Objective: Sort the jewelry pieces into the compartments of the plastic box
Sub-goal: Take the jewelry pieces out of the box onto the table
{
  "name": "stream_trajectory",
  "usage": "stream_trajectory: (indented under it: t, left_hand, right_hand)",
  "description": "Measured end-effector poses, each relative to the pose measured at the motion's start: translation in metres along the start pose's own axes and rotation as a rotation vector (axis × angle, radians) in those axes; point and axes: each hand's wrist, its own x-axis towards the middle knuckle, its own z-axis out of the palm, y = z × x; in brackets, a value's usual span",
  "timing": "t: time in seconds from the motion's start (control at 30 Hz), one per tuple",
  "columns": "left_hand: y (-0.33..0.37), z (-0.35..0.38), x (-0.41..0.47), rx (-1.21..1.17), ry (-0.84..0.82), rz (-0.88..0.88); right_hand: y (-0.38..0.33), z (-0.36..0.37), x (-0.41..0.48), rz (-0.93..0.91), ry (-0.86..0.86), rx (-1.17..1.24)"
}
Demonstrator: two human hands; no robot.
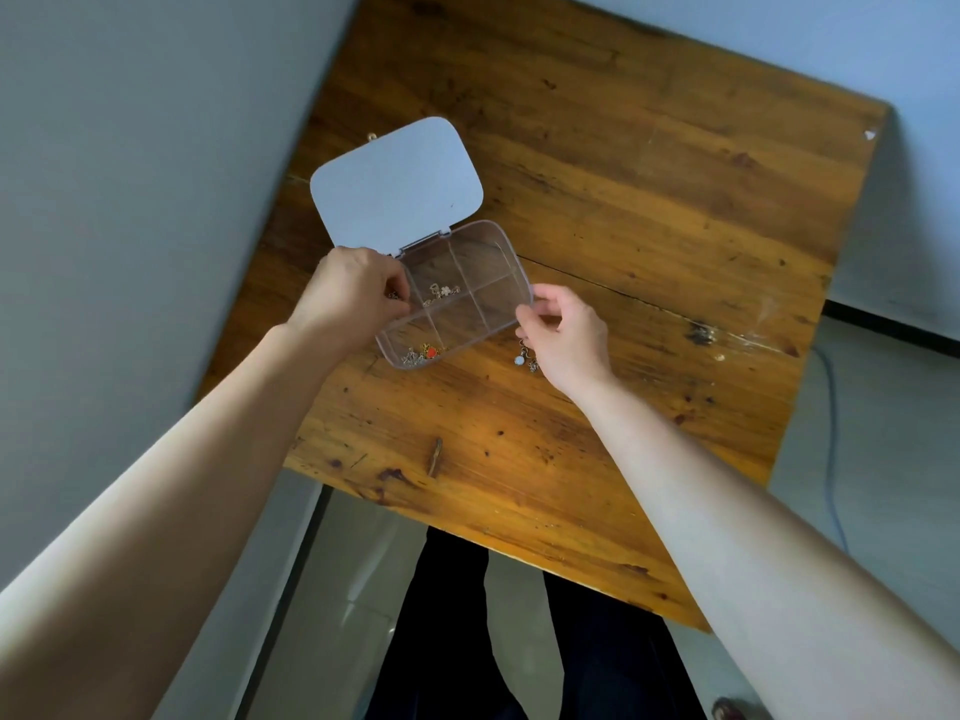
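A worn, knotty orange-brown wooden table (597, 210) with a long dark crack across its top stands against pale blue-grey walls (130, 174), above a glossy grey tiled floor (332, 589), where a thin cable (831, 433) trails.

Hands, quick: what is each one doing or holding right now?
Left hand: fingers pinched on a small jewelry piece at the plastic box left edge.
Right hand: fingers pinched on a dangling earring beside the box.

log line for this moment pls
box open, lid back | left hand pinching small piece at box's left edge | right hand at right corner | loose charms on table
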Motion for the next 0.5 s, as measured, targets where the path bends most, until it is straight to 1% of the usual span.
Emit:
stream_trajectory:
  t: [0.03, 0.1, 0.17, 0.2, 0.27, 0.37, 0.5]
  left_hand:
    - [0.002, 0.000, -0.002, -0.085, 0.042, -0.030]
    - [0.011, 0.003, -0.011, -0.343, 0.106, -0.115]
    - [0.024, 0.012, -0.023, -0.576, 0.101, -0.180]
    - [0.030, 0.020, -0.029, -0.632, 0.088, -0.188]
    - [0.042, 0.039, -0.041, -0.655, 0.068, -0.186]
    - [0.051, 0.066, -0.055, -0.572, 0.042, -0.189]
    - [0.052, 0.082, -0.066, -0.564, 0.006, -0.176]
  right_hand:
    - [0.000, 0.001, -0.001, 0.015, 0.005, 0.016]
    - [0.000, 0.001, -0.002, 0.036, 0.002, 0.031]
    - [-0.001, -0.001, -0.003, 0.055, -0.016, 0.045]
    - [-0.001, -0.002, -0.003, 0.062, -0.022, 0.044]
    - [0.000, -0.006, -0.003, 0.063, -0.028, 0.017]
    - [0.003, -0.011, -0.004, 0.053, -0.040, -0.047]
    - [0.005, -0.013, -0.002, 0.043, -0.037, -0.076]
